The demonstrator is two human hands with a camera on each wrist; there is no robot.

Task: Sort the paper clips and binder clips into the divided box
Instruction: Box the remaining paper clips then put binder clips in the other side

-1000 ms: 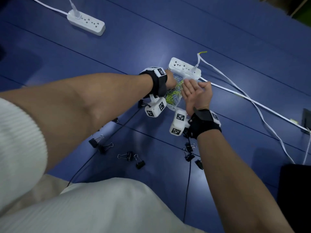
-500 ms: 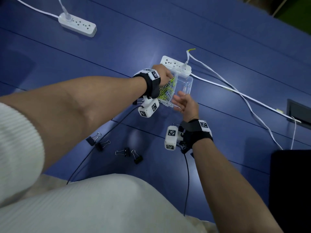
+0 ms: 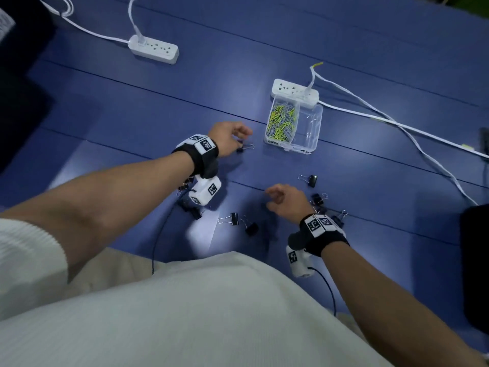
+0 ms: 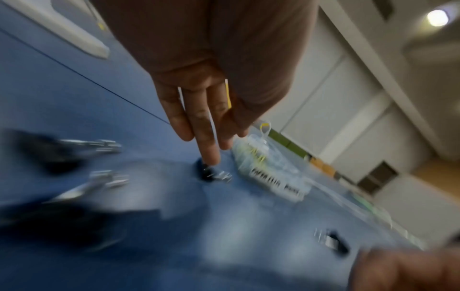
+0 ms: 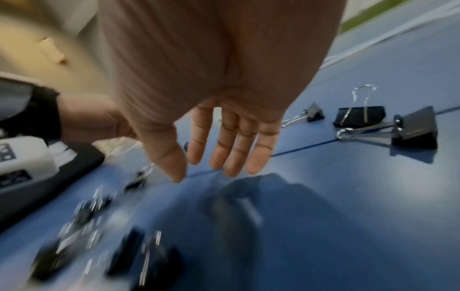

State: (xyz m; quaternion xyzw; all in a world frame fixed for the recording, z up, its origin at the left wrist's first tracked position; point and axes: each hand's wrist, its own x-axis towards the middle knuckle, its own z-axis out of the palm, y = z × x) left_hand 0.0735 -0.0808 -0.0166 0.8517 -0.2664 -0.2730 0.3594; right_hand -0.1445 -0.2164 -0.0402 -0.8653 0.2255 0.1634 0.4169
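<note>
Clear plastic divided box (image 3: pixel 293 127): on the blue desk (image 3: pixel 370 62), its far end against a white power strip (image 3: pixel 295 94). Left compartment holds a heap of yellow-green and silver paper clips (image 3: pixel 281 120); right compartment looks bare. Also seen, blurred, from the left wrist (image 4: pixel 271 169).

Small black binder clip with wire handles (image 3: pixel 244 148): on the desk, just left of the box, at the left hand's fingers.

Left hand (image 3: pixel 229 137): over that clip; fingers extended downward and close together, one fingertip (image 4: pixel 210 155) at or touching the clip (image 4: pixel 211 174). Blur prevents telling whether contact is made.

Right hand (image 3: pixel 287 201): above the desk nearer the person, fingers (image 5: pixel 234 149) straight, slightly spread, holding nothing.

Further black binder clips: three to the right of the right hand, the farthest (image 3: pixel 309 179) lying apart; two (image 3: pixel 242 222) between the forearms; more partly hidden beneath the left wrist.

Second white power strip (image 3: pixel 154 49): far left, cable attached.
</note>
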